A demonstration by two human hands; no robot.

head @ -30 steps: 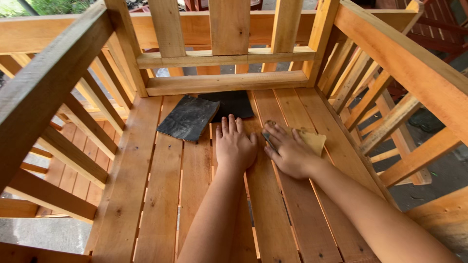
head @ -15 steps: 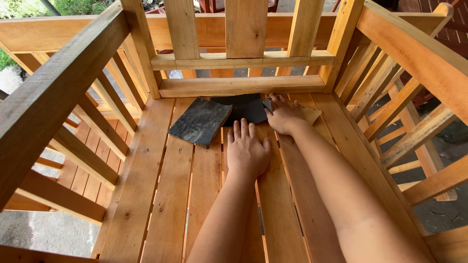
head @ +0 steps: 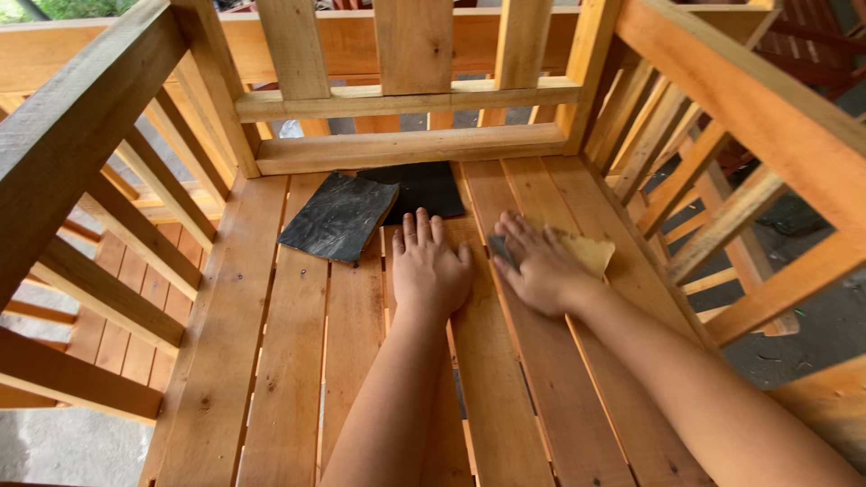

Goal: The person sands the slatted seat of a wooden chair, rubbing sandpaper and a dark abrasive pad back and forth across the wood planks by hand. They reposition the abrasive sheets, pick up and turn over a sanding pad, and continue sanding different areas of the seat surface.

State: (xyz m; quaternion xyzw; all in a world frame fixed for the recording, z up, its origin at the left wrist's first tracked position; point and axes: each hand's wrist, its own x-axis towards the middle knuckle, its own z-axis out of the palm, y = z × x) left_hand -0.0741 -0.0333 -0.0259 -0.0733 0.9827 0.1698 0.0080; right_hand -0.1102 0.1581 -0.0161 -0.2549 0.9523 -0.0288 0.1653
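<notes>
My left hand (head: 429,268) lies flat, fingers together, on the wooden slats of a slatted seat (head: 289,361). My right hand (head: 538,264) presses a folded tan sheet of sandpaper (head: 591,252) down on a slat just to the right of the left hand; a dark edge of the sheet shows under the fingers. Two dark sheets of sandpaper lie farther back: one curled grey-black sheet (head: 338,216) to the left and a flat black one (head: 424,188) partly under it.
Wooden rails and slanted spindles enclose the seat: a thick armrest beam (head: 81,117) on the left, a back rail (head: 406,144) ahead, another armrest (head: 749,99) on the right. Concrete floor (head: 54,442) shows at lower left. More wooden furniture stands beyond the right side.
My right hand slid the tan sandpaper forward toward the back rail, then back toward me. My left hand stayed flat on the slats. The view shifted slightly.
</notes>
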